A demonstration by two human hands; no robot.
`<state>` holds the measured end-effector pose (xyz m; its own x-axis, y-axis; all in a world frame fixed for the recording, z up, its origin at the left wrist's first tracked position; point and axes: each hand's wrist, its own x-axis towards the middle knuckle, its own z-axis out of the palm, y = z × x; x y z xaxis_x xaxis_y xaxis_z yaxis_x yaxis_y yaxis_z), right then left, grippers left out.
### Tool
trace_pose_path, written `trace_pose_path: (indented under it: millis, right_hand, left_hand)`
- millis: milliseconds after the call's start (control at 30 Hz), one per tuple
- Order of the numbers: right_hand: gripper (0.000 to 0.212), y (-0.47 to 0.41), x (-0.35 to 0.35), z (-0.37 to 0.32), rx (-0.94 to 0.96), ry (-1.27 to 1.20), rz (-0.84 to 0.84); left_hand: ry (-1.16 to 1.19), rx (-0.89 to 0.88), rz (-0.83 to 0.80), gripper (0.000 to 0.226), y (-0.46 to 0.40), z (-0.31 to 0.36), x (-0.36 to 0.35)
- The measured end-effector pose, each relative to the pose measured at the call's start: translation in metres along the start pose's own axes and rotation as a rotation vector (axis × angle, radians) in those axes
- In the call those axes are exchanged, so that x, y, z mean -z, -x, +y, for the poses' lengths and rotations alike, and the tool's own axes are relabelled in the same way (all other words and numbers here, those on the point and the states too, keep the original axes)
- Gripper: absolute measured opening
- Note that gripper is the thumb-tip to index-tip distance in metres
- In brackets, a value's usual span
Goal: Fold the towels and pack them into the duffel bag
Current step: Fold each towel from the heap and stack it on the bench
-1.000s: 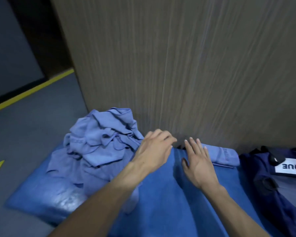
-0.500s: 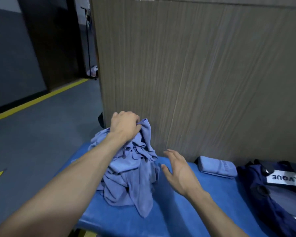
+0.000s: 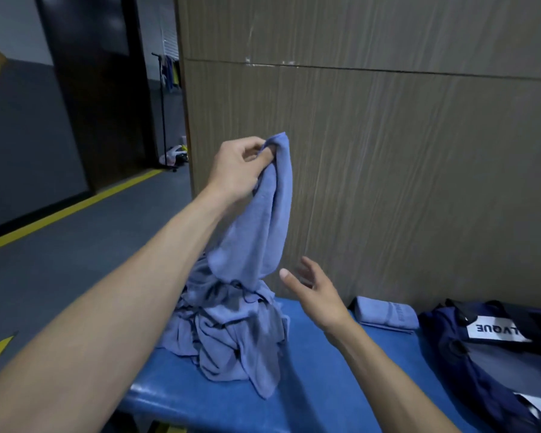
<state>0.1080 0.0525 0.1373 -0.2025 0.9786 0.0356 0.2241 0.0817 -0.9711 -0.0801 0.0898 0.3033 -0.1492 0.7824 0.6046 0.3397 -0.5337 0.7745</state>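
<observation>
Blue bench (image 3: pixel 310 398) by wood-grain wall | left hand (image 3: pixel 238 170) pinching limp, light towel (image 3: pixel 263 220) corner off pile (image 3: pixel 228 332) | right hand (image 3: pixel 316 292) loose-fingered, empty | best grabbed at corners

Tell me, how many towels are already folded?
1. The folded towel lies on the bench beside the bag. More may hide inside the bag or under the pile.

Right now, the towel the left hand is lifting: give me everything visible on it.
The lifted towel is light blue-grey, soft terry-looking cloth with no visible print. The left hand pinches its top edge, so it hangs in long vertical folds, bunched rather than spread. Its lower part still meets the crumpled towel pile on the blue bench; whether it is free of the pile cannot be told. The right hand is open near its lower edge, not touching it.
</observation>
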Motion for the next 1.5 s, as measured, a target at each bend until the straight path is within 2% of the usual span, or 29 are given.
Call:
trace_pose_path:
  millis: [67,100,200,267,333,433,500,567,667,733,833,900,933,1000,1033,1100,1167,1233,1300,1400,1433,1467,1500]
  right_hand:
    - [0.094,0.007,-0.001,-0.008,-0.109,-0.124,0.009]
    - [0.090,0.011,-0.001,-0.011,-0.166,-0.189,-0.012]
    - [0.059,0.024,0.003,-0.007,-0.282,-0.368,-0.107]
    - [0.047,0.029,0.006,-0.004,-0.275,-0.456,-0.086]
    - [0.039,0.033,0.019,-0.007,-0.195,-0.507,-0.005]
    - [0.031,0.041,0.051,-0.013,-0.098,-0.384,0.216]
    - [0.034,0.046,0.077,-0.013,-0.066,-0.287,0.322]
    - [0.039,0.050,0.098,-0.012,-0.056,-0.205,0.362]
    - [0.043,0.056,0.122,-0.004,-0.088,-0.130,0.390]
    - [0.045,0.061,0.136,0.002,-0.118,-0.143,0.390]
    - [0.048,0.067,0.153,0.015,-0.185,-0.192,0.393]
    - [0.036,0.071,0.159,0.018,-0.216,-0.339,0.368]
    - [0.036,0.075,0.160,0.016,-0.217,-0.440,0.344]
    - [0.049,0.080,0.160,0.014,-0.197,-0.564,0.311]
    - [0.055,0.081,0.159,0.015,-0.187,-0.551,0.307]
    - [0.066,0.084,0.152,0.017,-0.164,-0.280,0.325]
    - [0.069,0.092,0.140,0.012,-0.029,-0.001,0.356]
    - [0.058,0.105,0.125,-0.004,0.244,-0.013,0.335]
    - [0.065,0.119,0.114,-0.020,0.458,-0.021,0.231]
    - [0.099,0.131,0.106,-0.026,0.574,0.186,0.063]
    - [0.110,0.133,0.103,-0.025,0.584,0.285,0.079]
    - [0.113,0.133,0.100,-0.021,0.599,0.371,0.139]
    - [0.103,0.132,0.097,-0.017,0.616,0.419,0.209]
  left_hand:
    - [0.060,-0.018,-0.056,0.018,0.008,0.018,-0.004]
    - [0.080,-0.025,-0.069,0.019,0.012,0.025,-0.006]
    - [0.080,-0.031,-0.077,0.020,0.023,0.040,-0.011]
    - [0.071,-0.004,-0.121,0.022,0.028,0.040,-0.010]
    - [-0.085,-0.029,-0.162,0.028,0.032,0.036,-0.007]
    - [-0.488,-0.103,-0.181,0.031,0.042,0.029,0.003]
    - [-0.697,-0.142,-0.165,0.030,0.051,0.024,0.009]
    - [-0.791,-0.127,-0.155,0.033,0.058,0.023,0.012]
    - [-0.789,-0.037,-0.160,0.044,0.060,0.029,0.004]
    - [-0.598,0.108,-0.216,0.053,0.061,0.040,-0.005]
    - [-0.039,0.429,-0.342,0.034,0.067,0.058,-0.019]
    - [0.102,0.471,-0.420,0.032,0.071,0.066,-0.028]
    - [0.164,0.452,-0.444,0.030,0.072,0.068,-0.034]
    - [0.269,0.432,-0.466,0.025,0.073,0.071,-0.045]
    - [0.308,0.433,-0.465,0.024,0.073,0.074,-0.050]
    - [0.356,0.425,-0.459,0.020,0.074,0.078,-0.060]
    - [0.400,0.412,-0.438,0.016,0.075,0.083,-0.070]
    - [0.440,0.417,-0.373,0.018,0.077,0.090,-0.080]
    - [0.487,0.425,-0.292,0.016,0.078,0.095,-0.087]
    - [0.577,0.450,-0.158,0.014,0.076,0.099,-0.092]
    - [0.616,0.463,-0.123,0.014,0.076,0.102,-0.093]
    - [0.657,0.475,-0.103,0.015,0.077,0.104,-0.094]
    - [0.690,0.492,-0.099,0.018,0.078,0.107,-0.094]
